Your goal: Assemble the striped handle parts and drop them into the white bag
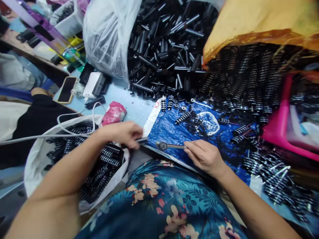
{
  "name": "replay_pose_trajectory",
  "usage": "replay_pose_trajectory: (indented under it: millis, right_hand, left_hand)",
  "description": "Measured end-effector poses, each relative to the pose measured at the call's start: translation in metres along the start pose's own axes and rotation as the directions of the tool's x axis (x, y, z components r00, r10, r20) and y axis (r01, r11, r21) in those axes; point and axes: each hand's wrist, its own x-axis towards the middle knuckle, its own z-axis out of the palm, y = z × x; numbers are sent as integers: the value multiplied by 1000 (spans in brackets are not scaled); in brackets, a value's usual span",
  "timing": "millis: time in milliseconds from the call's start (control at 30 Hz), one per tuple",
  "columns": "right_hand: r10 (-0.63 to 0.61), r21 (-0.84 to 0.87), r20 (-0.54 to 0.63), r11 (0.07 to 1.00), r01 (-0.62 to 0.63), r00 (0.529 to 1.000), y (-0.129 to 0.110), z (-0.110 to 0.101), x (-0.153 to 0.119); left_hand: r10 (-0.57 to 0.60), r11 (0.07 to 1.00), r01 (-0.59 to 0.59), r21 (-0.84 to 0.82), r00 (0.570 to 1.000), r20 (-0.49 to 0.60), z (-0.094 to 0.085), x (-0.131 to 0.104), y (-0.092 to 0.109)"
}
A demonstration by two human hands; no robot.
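My right hand (205,155) is closed in a pinch around a thin metal rod with a round dark head (163,146), held level over the front of a blue plastic sheet (171,132). My left hand (128,133) is slightly blurred, its fingers curled down by the table's front edge. Whatever it grips, if anything, is hidden. Below that forearm, a white bag (33,166) holds many black ridged cylinders (109,161). On the blue sheet lie several more ridged pieces (183,117), small rings (183,108) and black scraps (196,124).
A large heap of black tubes (161,56) lies beyond the sheet, beside a clear plastic bag (107,36). Ridged parts spill from a yellow bag (249,20). A pink basket (279,122) stands right. A phone (66,89), white device (93,84) and cable (50,136) are left.
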Motion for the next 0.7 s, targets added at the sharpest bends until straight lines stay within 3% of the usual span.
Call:
replay_pose_trajectory:
  millis: [33,67,133,167,233,300,400,500,600,700]
  right_hand:
    - [29,-21,12,999,-29,999,3,-4,-5]
    - [58,-42,26,998,-56,998,5,-6,-10]
    - [96,-59,67,994,-92,993,8,-8,-14]
    - [103,-53,89,994,-99,991,10,-7,-14]
    - [109,-36,113,994,-106,988,11,-5,-11]
    - [115,-20,109,993,-114,987,14,-5,-6]
    - [164,31,10,986,-164,986,23,-11,-2]
    - [251,18,-190,967,-252,949,42,-20,6]
    - [233,-98,-277,958,-268,932,69,-22,28]
    - [207,-224,-85,949,-221,975,97,-16,57]
  left_hand:
    - [-19,999,23,-33,994,112,-6,-19,-7]
    - [-48,998,53,-43,992,116,-11,-33,-11]
    - [-25,1000,25,-3,999,27,-14,-43,-7]
    - [12,999,-10,39,998,-65,-11,-37,3]
    - [128,983,-83,164,949,-287,4,-3,33]
    - [249,940,-88,329,839,-484,22,50,68]
    - [306,833,34,553,804,-510,40,126,101]
    - [310,783,61,619,824,-474,44,162,102]
    - [287,877,11,481,791,-540,42,155,88]
    - [158,982,-184,33,721,-675,39,127,75]
